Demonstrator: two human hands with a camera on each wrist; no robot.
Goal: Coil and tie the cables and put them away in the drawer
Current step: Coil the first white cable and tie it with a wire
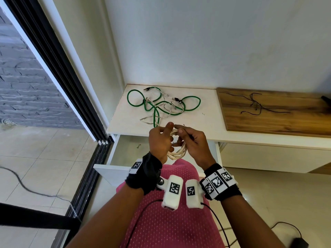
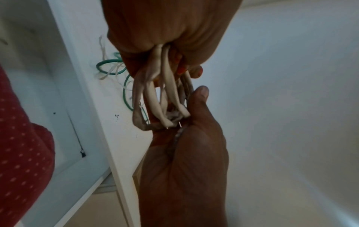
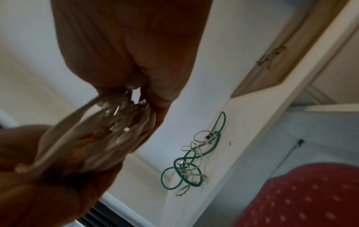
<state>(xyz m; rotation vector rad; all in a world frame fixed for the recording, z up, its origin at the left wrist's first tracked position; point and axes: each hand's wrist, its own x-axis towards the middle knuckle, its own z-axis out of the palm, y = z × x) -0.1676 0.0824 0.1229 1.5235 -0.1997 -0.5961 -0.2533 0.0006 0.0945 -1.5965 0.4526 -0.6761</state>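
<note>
Both hands hold a coil of white cable (image 1: 177,152) above the open white drawer (image 1: 123,149). My left hand (image 1: 166,138) grips one side of the coil (image 2: 167,92) with curled fingers. The right hand (image 1: 180,131) pinches the coil's top, where the loops (image 3: 108,127) bunch together. A green cable (image 1: 163,102) lies tangled with another loose white cable (image 1: 162,115) on the white cabinet top (image 1: 202,108) behind the hands. The tangle also shows in the right wrist view, green cable (image 3: 194,153).
A wooden board (image 1: 279,120) with a thin black cord (image 1: 256,104) lies on the right of the cabinet top. A sliding glass door frame (image 1: 59,72) stands at the left. Black wires trail across the tiled floor (image 1: 32,158).
</note>
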